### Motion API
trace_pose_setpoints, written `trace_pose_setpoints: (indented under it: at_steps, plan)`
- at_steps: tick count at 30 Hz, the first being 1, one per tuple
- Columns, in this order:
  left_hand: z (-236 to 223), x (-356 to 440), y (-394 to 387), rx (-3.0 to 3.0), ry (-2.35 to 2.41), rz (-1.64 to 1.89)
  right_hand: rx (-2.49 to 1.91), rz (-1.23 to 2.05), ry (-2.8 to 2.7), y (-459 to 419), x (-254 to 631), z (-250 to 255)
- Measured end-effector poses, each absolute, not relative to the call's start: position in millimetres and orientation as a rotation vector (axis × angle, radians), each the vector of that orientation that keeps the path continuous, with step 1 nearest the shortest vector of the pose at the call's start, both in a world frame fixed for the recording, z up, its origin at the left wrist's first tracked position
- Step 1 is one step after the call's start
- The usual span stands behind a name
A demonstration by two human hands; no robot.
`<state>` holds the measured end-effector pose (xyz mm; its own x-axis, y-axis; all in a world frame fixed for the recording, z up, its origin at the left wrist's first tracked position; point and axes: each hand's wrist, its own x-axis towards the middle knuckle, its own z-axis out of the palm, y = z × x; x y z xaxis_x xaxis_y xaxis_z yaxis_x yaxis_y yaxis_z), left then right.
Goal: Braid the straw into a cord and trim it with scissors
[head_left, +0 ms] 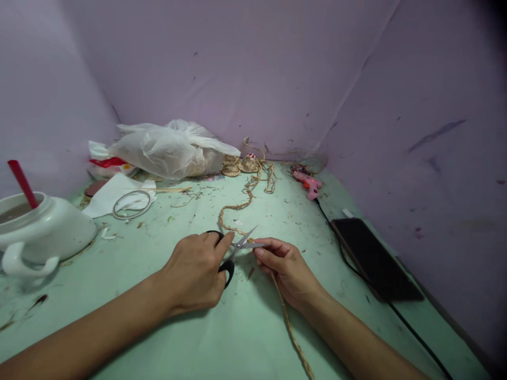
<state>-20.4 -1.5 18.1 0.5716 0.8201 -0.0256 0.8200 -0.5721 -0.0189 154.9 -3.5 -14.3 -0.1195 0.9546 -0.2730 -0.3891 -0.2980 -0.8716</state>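
My left hand (202, 266) is closed around the black handles of a pair of scissors (238, 246). The blades are spread apart and point right, toward my right hand (285, 264). My right hand pinches a braided straw-coloured cord (291, 324) between thumb and fingers, close to the blade tips. One length of the cord hangs from this hand down to the front edge of the view. Another braided length (237, 207) runs from near the blades back toward the wall. Whether the blades touch the cord is hard to make out.
At the back lie a white plastic bag (170, 150) and coiled woven pieces (249, 164). A pink glue gun (307, 183) with a black cable and a dark phone (374, 258) lie right. To the left are a white mug (59, 227), white paper (106, 195) and a ring (132, 205).
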Motion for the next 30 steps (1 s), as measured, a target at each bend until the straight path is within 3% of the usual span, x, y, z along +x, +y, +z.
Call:
trace_pose_setpoints:
  at_steps: [14,30]
  plan:
    - [19,-20,-2,-2.851,-1.48,0.186,-1.105,1.527,-0.868,-4,154,-22]
    - [34,-30,13,-3.073,-1.955,-0.227,-1.085,1.641,-0.675,0,158,-20]
